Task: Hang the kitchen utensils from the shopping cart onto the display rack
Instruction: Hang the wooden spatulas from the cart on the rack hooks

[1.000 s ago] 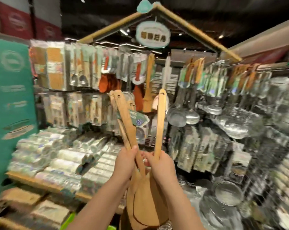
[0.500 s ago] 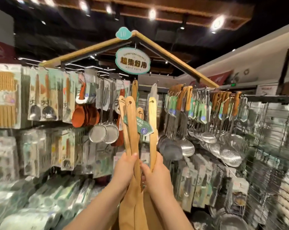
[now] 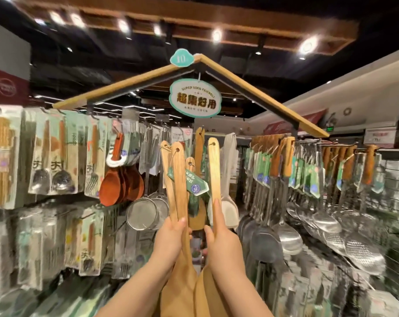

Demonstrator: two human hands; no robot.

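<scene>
My left hand [image 3: 169, 239] grips a bunch of wooden spatulas [image 3: 176, 179] by their handles, upright, with green price tags [image 3: 197, 187] dangling from them. A single wooden spatula [image 3: 214, 170] stands upright in my right hand [image 3: 223, 243], its hanging hole at the top. Their blades point down between my forearms. Both are raised in front of the display rack [image 3: 194, 138], just below a wooden spatula [image 3: 199, 145] that hangs on a peg at the centre. The shopping cart is out of view.
Packaged cutlery [image 3: 56, 156] and brown wooden spoons [image 3: 120, 179] hang at the left, mesh strainers [image 3: 145, 213] below them. Steel ladles and skimmers [image 3: 308, 202] fill the pegs at the right. A hanging sign [image 3: 195, 98] sits under the wooden roof frame.
My view has tilted upward and both hands have lifted the spatulas higher and closer to the rack's centre pegs. The single spatula has moved a little apart from the bunch.
</scene>
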